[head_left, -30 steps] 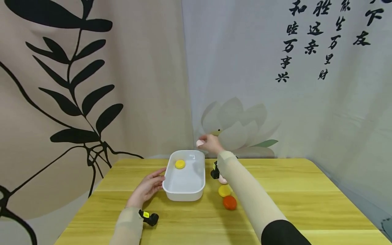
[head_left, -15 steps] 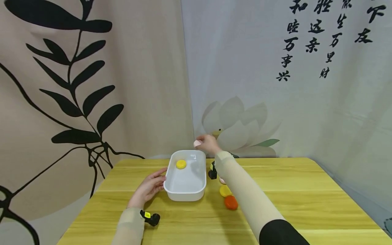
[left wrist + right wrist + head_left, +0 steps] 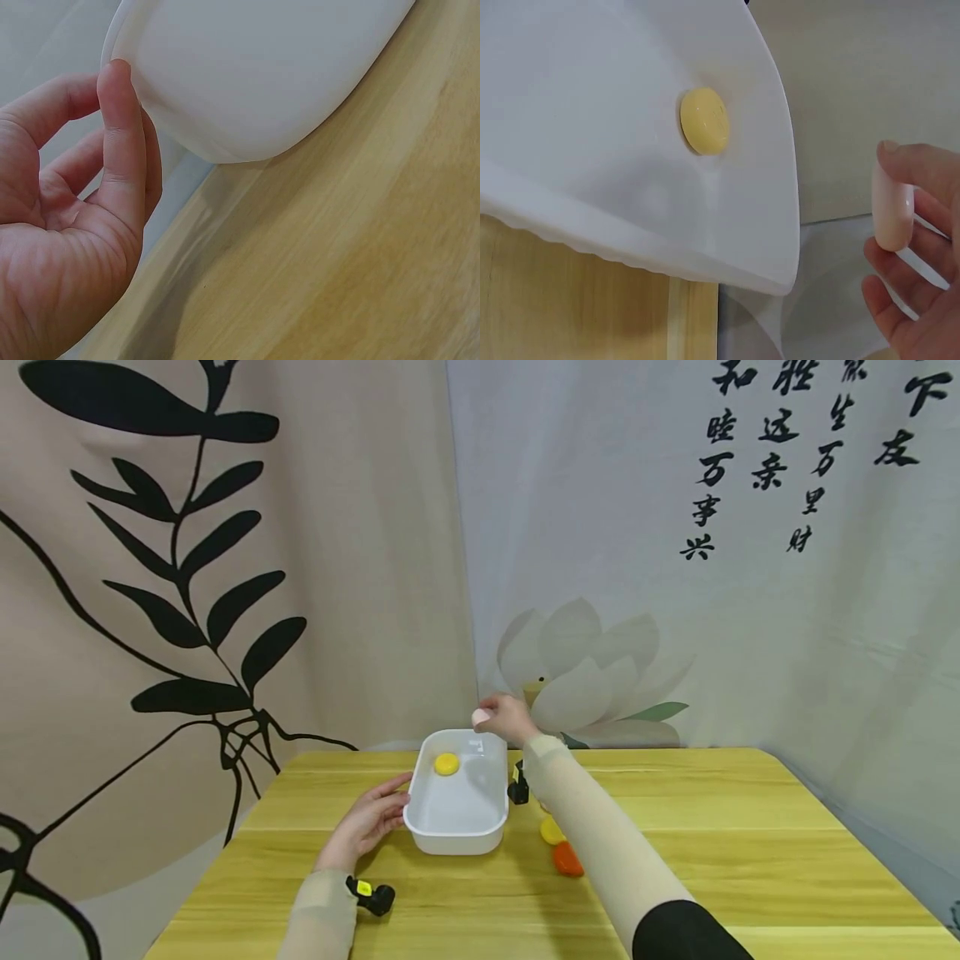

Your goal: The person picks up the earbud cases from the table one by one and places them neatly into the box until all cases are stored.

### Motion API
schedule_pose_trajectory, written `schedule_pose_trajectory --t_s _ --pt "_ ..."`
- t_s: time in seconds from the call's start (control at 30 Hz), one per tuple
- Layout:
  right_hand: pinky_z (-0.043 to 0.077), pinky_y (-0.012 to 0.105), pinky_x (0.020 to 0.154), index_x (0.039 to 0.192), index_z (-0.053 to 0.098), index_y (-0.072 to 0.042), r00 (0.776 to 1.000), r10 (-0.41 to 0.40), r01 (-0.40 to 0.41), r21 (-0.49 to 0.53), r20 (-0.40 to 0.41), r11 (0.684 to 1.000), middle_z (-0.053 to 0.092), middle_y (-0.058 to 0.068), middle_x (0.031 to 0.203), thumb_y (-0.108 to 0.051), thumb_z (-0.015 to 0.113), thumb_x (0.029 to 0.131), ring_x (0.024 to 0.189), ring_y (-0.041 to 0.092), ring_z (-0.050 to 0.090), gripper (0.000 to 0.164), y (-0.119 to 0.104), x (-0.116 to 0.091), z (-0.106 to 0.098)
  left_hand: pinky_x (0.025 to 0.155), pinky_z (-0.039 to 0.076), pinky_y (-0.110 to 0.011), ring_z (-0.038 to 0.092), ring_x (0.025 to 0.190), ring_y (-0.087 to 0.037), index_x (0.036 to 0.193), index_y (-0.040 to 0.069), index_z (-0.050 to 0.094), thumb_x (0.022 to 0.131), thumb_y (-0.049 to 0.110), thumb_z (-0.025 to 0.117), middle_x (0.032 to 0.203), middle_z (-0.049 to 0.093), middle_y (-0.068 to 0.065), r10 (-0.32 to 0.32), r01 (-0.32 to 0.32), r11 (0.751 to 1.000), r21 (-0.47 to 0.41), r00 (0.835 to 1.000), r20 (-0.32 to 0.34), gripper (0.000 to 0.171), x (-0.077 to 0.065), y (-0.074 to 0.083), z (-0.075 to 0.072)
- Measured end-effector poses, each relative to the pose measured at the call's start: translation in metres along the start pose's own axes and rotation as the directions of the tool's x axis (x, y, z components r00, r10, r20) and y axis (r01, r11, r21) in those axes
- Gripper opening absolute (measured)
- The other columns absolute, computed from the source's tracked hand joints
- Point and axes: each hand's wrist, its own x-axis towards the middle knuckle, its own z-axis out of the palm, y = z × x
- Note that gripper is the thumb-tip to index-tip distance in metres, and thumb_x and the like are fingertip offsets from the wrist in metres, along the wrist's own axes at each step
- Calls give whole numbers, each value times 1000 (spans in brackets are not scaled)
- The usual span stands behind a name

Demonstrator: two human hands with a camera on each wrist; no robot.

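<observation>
A white rectangular plastic tub (image 3: 457, 846) stands on the wooden table with a yellow rounded disc (image 3: 447, 764) inside its far end. My left hand (image 3: 372, 818) rests at the tub's left side; in the left wrist view its fingertips (image 3: 116, 79) touch the rim, fingers mostly straight. Above the tub's far right corner, my right hand (image 3: 510, 720) pinches a pale pink rounded disc (image 3: 892, 206) between thumb and fingers. The right wrist view shows this disc edge-on, beyond the tub's far rim, and the yellow disc (image 3: 705, 121) lying flat within.
Right of the tub, another yellow disc (image 3: 552, 831) and an orange-red disc (image 3: 567, 859) lie on the table (image 3: 750, 843), partly covered by my right forearm. Behind the table's far edge hangs a printed cloth backdrop (image 3: 375, 568).
My right hand has drifted a little left and closer over the tub's far corner, still pinching the pink disc. My forearm now hides most of another pink disc on the table. The left hand stays put.
</observation>
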Motion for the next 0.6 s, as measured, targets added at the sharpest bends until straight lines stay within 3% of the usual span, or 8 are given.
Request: schedule_pose_trajectory --t_s 0.6 --pt "46 39 96 121 65 -5 1000 17 -17 -5 23 1000 64 9 118 -15 80 79 107 25 56 45 -6 -1 13 68 54 -22 63 74 -11 150 0 32 96 3 58 101 66 -9 3 -3 1000 7 1000 -4 60 2 -3 0"
